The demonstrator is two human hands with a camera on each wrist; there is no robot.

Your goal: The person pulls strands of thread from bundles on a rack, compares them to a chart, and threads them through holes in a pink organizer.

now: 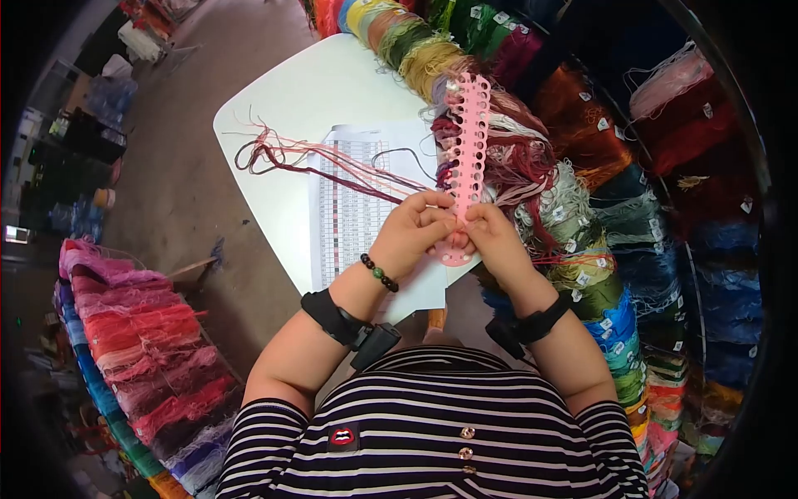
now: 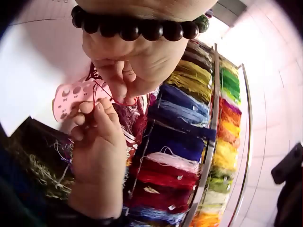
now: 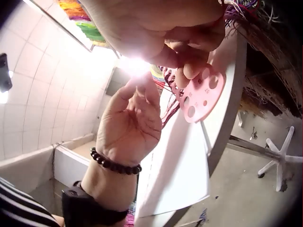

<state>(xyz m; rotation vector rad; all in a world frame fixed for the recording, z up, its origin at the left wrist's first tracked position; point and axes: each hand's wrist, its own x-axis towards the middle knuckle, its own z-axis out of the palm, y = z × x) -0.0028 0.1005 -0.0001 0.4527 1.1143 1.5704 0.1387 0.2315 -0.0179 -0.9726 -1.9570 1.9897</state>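
A pink thread-organizer card [image 1: 470,141] with holes along both edges lies lengthwise on the white table, dark red and purple threads looped through its left edge. Over its near end, my left hand [image 1: 413,233] and right hand [image 1: 496,241] work close together. A thin red thread [image 2: 96,89] runs between them in the left wrist view. My right thumb and fingers [image 2: 98,109] pinch it, and my left fingertips [image 2: 125,97] pinch it just above. The card's rounded near end [image 3: 203,97] shows under my right hand in the right wrist view.
Long maroon and pink threads [image 1: 332,166] trail leftward over a printed chart [image 1: 362,166] on the white table [image 1: 258,91]. Bundles of maroon and white thread [image 1: 519,150] crowd the card's right side. Racks of coloured skeins [image 1: 158,349] stand at left and right.
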